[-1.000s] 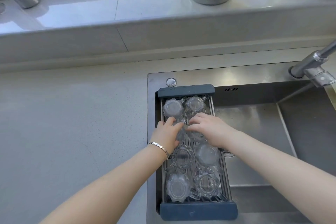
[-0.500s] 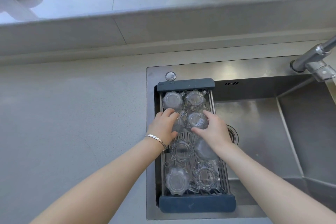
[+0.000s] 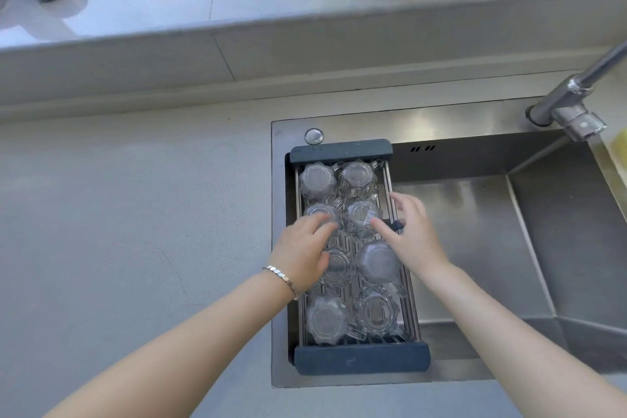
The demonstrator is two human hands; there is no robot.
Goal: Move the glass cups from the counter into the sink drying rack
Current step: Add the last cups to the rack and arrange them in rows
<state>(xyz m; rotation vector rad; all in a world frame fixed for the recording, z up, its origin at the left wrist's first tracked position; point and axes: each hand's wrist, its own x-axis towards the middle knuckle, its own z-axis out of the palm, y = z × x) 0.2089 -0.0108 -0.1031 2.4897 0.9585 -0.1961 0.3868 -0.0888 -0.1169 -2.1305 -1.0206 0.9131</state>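
We see eight cups upside down in the rack across the sink. Our left hand rests loosely spread fingers on one cup; our right hand hovers beside another, fingers spread and holding nothing.

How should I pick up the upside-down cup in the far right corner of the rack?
Come straight down from above and pinch the far right cup around its side walls. It sits bottom up, so the rim is underneath. Neighbours crowd its left and near sides; its handle pokes out at the far right, another free spot.
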